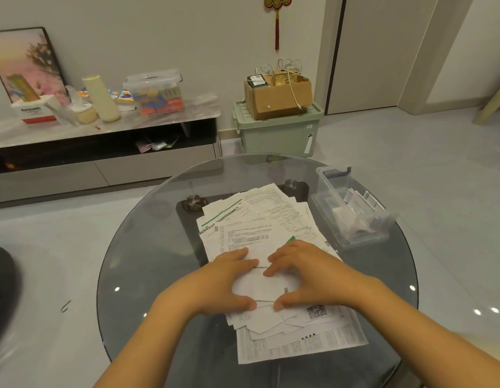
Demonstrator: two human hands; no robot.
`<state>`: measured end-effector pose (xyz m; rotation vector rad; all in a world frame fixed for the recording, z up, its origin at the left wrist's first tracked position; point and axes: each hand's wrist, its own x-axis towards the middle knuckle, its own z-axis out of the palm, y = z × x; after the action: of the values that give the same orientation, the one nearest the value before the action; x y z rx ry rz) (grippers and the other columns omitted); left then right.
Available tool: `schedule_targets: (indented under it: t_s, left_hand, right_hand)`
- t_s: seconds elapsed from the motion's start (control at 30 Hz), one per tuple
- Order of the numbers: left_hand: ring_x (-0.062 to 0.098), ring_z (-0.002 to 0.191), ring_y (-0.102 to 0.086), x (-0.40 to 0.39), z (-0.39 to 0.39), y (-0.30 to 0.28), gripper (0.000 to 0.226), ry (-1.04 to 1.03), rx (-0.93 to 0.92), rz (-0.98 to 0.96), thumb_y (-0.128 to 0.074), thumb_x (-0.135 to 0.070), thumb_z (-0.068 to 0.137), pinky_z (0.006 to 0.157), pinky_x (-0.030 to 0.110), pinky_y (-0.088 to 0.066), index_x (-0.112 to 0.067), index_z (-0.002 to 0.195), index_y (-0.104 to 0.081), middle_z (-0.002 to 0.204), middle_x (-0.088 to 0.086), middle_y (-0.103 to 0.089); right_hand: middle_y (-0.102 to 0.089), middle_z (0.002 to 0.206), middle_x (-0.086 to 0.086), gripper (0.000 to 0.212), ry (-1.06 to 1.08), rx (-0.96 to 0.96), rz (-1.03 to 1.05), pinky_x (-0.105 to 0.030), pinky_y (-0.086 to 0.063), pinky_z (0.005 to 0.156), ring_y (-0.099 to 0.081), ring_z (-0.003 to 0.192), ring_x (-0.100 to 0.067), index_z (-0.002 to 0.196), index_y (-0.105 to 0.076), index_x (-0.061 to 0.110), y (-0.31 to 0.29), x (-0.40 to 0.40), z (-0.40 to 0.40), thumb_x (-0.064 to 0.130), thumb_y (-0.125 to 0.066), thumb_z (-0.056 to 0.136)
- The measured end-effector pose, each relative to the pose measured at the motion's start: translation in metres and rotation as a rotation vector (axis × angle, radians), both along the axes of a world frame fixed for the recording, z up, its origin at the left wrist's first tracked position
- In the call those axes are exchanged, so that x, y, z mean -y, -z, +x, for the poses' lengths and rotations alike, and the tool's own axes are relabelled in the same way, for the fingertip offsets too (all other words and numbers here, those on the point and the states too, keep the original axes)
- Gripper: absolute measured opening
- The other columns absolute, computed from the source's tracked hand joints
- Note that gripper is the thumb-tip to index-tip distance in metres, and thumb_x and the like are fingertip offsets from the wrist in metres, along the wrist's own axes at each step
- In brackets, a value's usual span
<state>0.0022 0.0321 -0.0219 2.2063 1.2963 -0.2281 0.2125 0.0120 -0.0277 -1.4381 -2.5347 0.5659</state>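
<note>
A loose pile of white printed papers and receipts [260,219] lies spread over the middle of a round glass table [148,247]. My left hand [223,278] and my right hand [304,270] rest on the near part of the pile, side by side. Between them sits a small white slip [267,285]. The fingers of both hands lie on its far edge and both thumbs press at its near edge, framing it. A larger sheet with a QR code [317,312] sticks out under my right wrist.
A clear plastic box [352,208] with paper slips stands at the table's right edge. Beyond the table are a low TV cabinet [103,152] with clutter on top, a green storage bin [279,133] carrying a cardboard box [279,99], and a door.
</note>
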Motion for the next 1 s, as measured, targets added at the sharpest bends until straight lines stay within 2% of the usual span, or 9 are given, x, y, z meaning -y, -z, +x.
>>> schedule_targets:
  t_s: [0.17, 0.27, 0.47, 0.6, 0.67, 0.77, 0.83, 0.9, 1.0]
  left_hand:
    - [0.004, 0.135, -0.031, 0.001, -0.003, -0.009, 0.060, -0.049, 0.091, 0.016, -0.061, -0.050, 0.084, 0.109, 0.023, -0.028, -0.039, 0.139, -0.039, 0.149, -0.019, -0.030]
    - [-0.001, 0.124, -0.042, 0.001, -0.006, -0.011, 0.049, -0.089, 0.171, -0.027, -0.064, -0.048, 0.082, 0.104, 0.022, -0.036, -0.041, 0.129, -0.050, 0.136, -0.024, -0.045]
    - [-0.011, 0.100, -0.045, 0.000, -0.009, -0.021, 0.049, -0.081, 0.218, -0.103, -0.068, -0.049, 0.079, 0.090, 0.011, -0.036, -0.044, 0.125, -0.051, 0.112, -0.039, -0.043]
    - [-0.003, 0.093, -0.061, -0.003, -0.010, -0.017, 0.024, -0.191, 0.368, -0.114, -0.070, -0.040, 0.082, 0.086, 0.025, -0.052, -0.037, 0.105, -0.064, 0.104, -0.023, -0.065]
    - [-0.001, 0.091, -0.063, -0.008, -0.009, -0.010, 0.019, -0.288, 0.427, -0.036, -0.070, -0.034, 0.082, 0.085, 0.030, -0.053, -0.034, 0.100, -0.064, 0.102, -0.019, -0.067]
    - [0.005, 0.092, -0.065, -0.014, -0.004, 0.002, 0.031, -0.453, 0.514, 0.007, -0.073, -0.027, 0.080, 0.083, 0.033, -0.055, -0.029, 0.107, -0.060, 0.106, -0.013, -0.067]
    - [0.004, 0.087, -0.064, -0.016, -0.001, 0.009, 0.042, -0.535, 0.540, 0.032, -0.073, -0.024, 0.080, 0.072, 0.023, -0.055, -0.029, 0.116, -0.052, 0.108, -0.010, -0.064]
    - [0.004, 0.083, -0.058, -0.018, 0.003, 0.012, 0.059, -0.540, 0.492, 0.079, -0.074, -0.024, 0.079, 0.061, 0.013, -0.047, -0.031, 0.128, -0.041, 0.106, -0.009, -0.058]
    - [0.010, 0.096, -0.052, -0.019, 0.006, 0.018, 0.091, -0.497, 0.442, 0.105, -0.077, -0.024, 0.076, 0.075, 0.018, -0.045, -0.029, 0.146, -0.019, 0.123, -0.004, -0.049]
  right_hand:
    - [-0.063, 0.116, 0.012, 0.022, 0.036, -0.100, -0.022, -0.020, -0.038, 0.095, -0.048, 0.111, -0.002, 0.102, -0.069, 0.032, -0.004, 0.001, 0.004, 0.036, -0.066, 0.080]
    - [-0.068, 0.103, 0.009, 0.014, 0.071, -0.173, -0.056, -0.024, -0.043, 0.088, -0.056, 0.100, -0.004, 0.091, -0.072, 0.021, -0.008, 0.001, 0.005, 0.027, -0.062, 0.083]
    - [-0.070, 0.092, 0.003, 0.010, 0.203, -0.339, -0.151, -0.030, -0.050, 0.083, -0.062, 0.085, -0.004, 0.081, -0.066, 0.018, -0.011, -0.002, 0.009, 0.024, -0.061, 0.086]
    - [-0.054, 0.053, 0.006, 0.015, 0.333, -0.451, -0.140, -0.018, -0.041, 0.058, -0.045, 0.051, -0.004, 0.079, -0.057, 0.018, -0.007, -0.008, 0.005, 0.025, -0.056, 0.091]
    - [-0.044, 0.044, 0.012, 0.015, 0.378, -0.475, -0.117, -0.018, -0.036, 0.055, -0.039, 0.046, -0.005, 0.078, -0.051, 0.025, 0.000, -0.012, 0.000, 0.027, -0.056, 0.092]
    - [-0.061, 0.066, 0.013, 0.013, 0.422, -0.491, -0.115, -0.016, -0.041, 0.058, -0.054, 0.058, -0.002, 0.095, -0.052, 0.030, 0.007, -0.017, -0.007, 0.032, -0.062, 0.088]
    - [-0.066, 0.087, 0.013, 0.032, 0.446, -0.486, -0.150, -0.009, -0.041, 0.060, -0.059, 0.073, 0.000, 0.109, -0.048, 0.032, 0.008, -0.019, -0.011, 0.034, -0.067, 0.083]
    - [-0.062, 0.094, 0.013, 0.052, 0.463, -0.449, -0.140, -0.013, -0.043, 0.068, -0.057, 0.082, 0.000, 0.121, -0.042, 0.032, 0.011, -0.020, -0.014, 0.033, -0.073, 0.078]
    - [-0.052, 0.093, 0.015, 0.079, 0.475, -0.322, -0.084, -0.026, -0.045, 0.083, -0.051, 0.097, -0.009, 0.136, -0.031, 0.031, 0.017, -0.020, -0.020, 0.036, -0.077, 0.072]
